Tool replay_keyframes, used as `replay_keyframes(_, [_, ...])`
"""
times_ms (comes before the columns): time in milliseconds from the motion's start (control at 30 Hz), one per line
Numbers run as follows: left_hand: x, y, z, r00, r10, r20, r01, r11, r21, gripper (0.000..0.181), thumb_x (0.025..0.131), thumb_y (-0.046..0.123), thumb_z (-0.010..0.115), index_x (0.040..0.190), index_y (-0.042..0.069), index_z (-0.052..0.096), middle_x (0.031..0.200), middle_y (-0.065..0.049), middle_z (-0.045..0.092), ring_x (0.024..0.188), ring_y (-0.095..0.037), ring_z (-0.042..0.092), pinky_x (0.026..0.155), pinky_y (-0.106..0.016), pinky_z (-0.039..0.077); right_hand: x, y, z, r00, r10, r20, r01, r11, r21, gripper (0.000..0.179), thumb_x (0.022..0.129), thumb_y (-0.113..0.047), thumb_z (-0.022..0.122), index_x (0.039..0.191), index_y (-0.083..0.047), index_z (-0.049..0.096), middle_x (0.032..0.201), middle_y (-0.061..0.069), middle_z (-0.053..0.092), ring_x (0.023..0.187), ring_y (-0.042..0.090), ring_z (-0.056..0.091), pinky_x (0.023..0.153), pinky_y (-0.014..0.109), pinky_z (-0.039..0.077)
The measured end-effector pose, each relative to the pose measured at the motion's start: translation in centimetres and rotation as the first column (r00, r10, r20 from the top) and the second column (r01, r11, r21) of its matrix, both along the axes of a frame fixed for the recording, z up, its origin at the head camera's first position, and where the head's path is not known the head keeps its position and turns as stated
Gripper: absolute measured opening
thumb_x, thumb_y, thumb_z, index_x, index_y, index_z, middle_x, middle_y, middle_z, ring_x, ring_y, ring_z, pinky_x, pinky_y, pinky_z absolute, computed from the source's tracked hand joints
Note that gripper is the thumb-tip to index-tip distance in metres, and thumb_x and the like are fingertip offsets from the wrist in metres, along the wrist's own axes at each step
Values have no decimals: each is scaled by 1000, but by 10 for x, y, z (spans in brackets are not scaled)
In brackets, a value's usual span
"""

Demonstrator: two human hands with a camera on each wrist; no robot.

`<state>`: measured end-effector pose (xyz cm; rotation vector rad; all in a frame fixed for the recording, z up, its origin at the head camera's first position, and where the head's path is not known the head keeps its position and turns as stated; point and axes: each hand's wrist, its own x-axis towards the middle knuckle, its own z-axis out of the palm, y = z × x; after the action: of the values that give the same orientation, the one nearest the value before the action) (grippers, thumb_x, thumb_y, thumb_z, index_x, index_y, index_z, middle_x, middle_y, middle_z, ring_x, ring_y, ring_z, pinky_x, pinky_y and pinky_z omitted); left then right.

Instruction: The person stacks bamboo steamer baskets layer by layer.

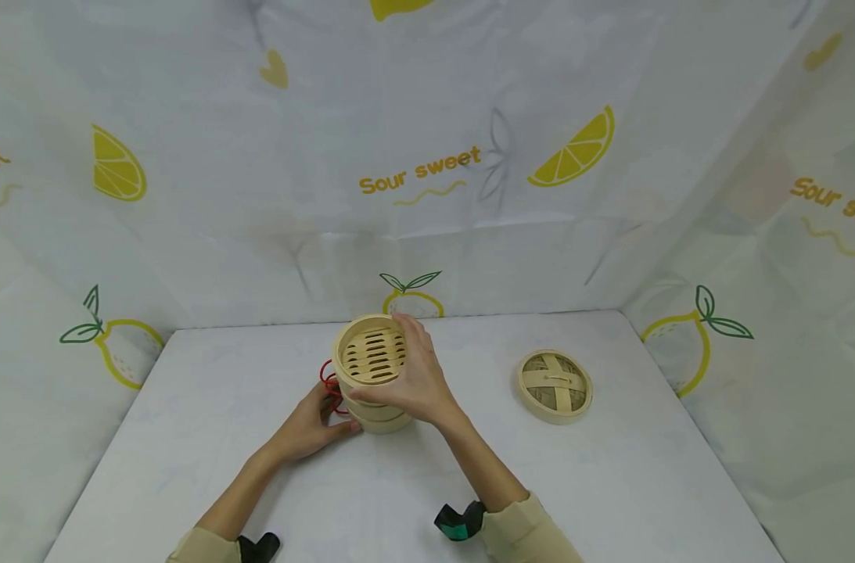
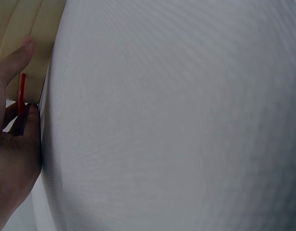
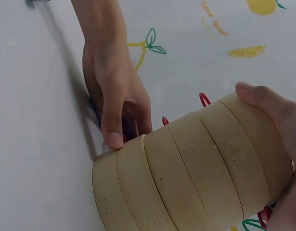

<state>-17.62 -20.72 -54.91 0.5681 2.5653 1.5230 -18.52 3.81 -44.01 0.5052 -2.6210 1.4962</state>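
Observation:
A stack of round bamboo steamer baskets (image 1: 379,424) stands on the white table, its slotted top tier (image 1: 375,356) uncovered. My right hand (image 1: 422,385) grips that upper tier, thumb on the near side and fingers at the far rim. Low on the left, my left hand (image 1: 306,426) holds the bottom of the stack; its thumb lies along the wall in the left wrist view, where the basket wall (image 2: 44,45) shows only partly. Red cord loops (image 1: 328,381) stick out beside the left fingers. Several stacked tiers (image 3: 186,163) appear in the right wrist view.
A round bamboo lid (image 1: 555,389) with crossed strips lies to the right on the white table (image 1: 645,469). Behind the table hangs a white cloth (image 1: 258,195) printed with lemons. Black straps (image 1: 461,522) are near both cuffs.

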Motion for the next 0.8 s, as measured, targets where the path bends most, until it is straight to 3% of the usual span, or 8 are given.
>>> replay_keyframes(500, [0, 0, 0, 1000, 7, -1, -7, 1000, -1, 84, 88, 27, 94, 156, 11, 47, 153, -9, 61, 144, -26, 57, 129, -52, 45, -1, 1, 2, 1000, 3, 13, -3, 999, 49, 130, 65, -49, 102, 169, -16, 32, 174, 6, 36, 156, 32, 40, 126, 60, 48])
replay_keyframes(800, [1, 1, -1, 1000, 9, -3, -9, 1000, -13, 84, 88, 27, 94, 156, 11, 47, 153, -9, 61, 145, -31, 58, 129, -52, 45, 0, 2, 2, 1000, -1, 5, 1, 998, 56, 130, 64, -50, 102, 169, -17, 32, 174, 6, 35, 157, 33, 40, 126, 60, 48])
